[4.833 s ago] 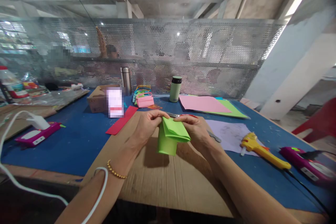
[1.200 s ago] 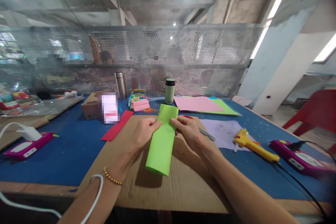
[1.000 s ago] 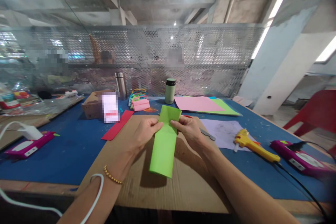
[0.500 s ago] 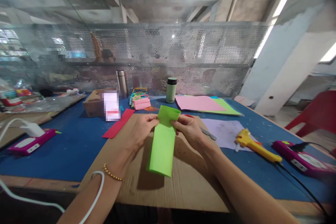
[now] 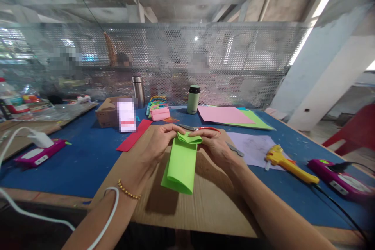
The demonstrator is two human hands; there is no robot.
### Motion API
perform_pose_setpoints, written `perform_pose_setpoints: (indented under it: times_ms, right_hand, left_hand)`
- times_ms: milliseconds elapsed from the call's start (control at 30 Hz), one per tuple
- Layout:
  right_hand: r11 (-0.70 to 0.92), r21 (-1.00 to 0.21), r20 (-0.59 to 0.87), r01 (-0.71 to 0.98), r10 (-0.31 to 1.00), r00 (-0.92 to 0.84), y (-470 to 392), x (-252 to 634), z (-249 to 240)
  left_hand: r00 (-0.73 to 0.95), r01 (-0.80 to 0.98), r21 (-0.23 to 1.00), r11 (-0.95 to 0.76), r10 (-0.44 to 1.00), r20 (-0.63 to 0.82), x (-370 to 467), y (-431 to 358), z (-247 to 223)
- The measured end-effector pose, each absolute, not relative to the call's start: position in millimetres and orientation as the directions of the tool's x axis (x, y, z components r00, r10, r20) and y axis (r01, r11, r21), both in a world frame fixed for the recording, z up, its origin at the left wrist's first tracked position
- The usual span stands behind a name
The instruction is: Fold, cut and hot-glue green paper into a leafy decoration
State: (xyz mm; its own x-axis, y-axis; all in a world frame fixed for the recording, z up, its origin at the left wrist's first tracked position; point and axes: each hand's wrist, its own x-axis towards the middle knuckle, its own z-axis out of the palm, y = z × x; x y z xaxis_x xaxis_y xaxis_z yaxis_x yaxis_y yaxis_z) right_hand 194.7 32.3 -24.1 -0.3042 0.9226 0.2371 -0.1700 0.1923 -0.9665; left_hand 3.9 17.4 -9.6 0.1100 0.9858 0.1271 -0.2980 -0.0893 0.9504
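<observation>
A bright green sheet of felt or soft paper (image 5: pixel 182 164), doubled over, hangs between my hands above a brown cardboard sheet (image 5: pixel 216 207). Its top end is folded down toward me. My left hand (image 5: pixel 164 138) pinches the fold's left side between thumb and fingers. On the right side, my right hand (image 5: pixel 212 144) grips the same fold. Just behind the fold lie red-handled scissors (image 5: pixel 195 128). A grey flat blade-like tool (image 5: pixel 235 149) lies beyond my right hand, partly hidden. Left of the cardboard is a red strip (image 5: pixel 134 136).
A yellow glue gun (image 5: pixel 290 166) rests on a lilac sheet (image 5: pixel 249 146) at right. Purple power strips (image 5: pixel 336 179) lie at both sides. Behind stand a green cup (image 5: pixel 193 100), a steel flask (image 5: pixel 138 91), a cardboard box (image 5: pixel 106 113), small pink bags (image 5: pixel 159 113) and coloured sheets (image 5: pixel 225 115).
The green piece's top end, which stood up before, is now folded down toward me. My fingers have closed along the fold, and the scissors behind it show more.
</observation>
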Motion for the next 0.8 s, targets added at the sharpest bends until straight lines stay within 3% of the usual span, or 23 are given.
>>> perform_pose_setpoints:
  times_ms: [333,800]
  right_hand:
    - [0.318,-0.944,0.330,-0.089,0.888,-0.320,27.1,192.9,-17.8]
    - [0.385,-0.922,0.346,0.036,0.863,-0.367,32.5,196.7,-24.7]
  left_hand:
    - [0.087,-0.243,0.966,-0.093,0.989,0.117,2.9,15.3,-7.4]
    - [0.054,-0.235,0.969,-0.082,0.994,0.097,1.7,20.3,-10.2]
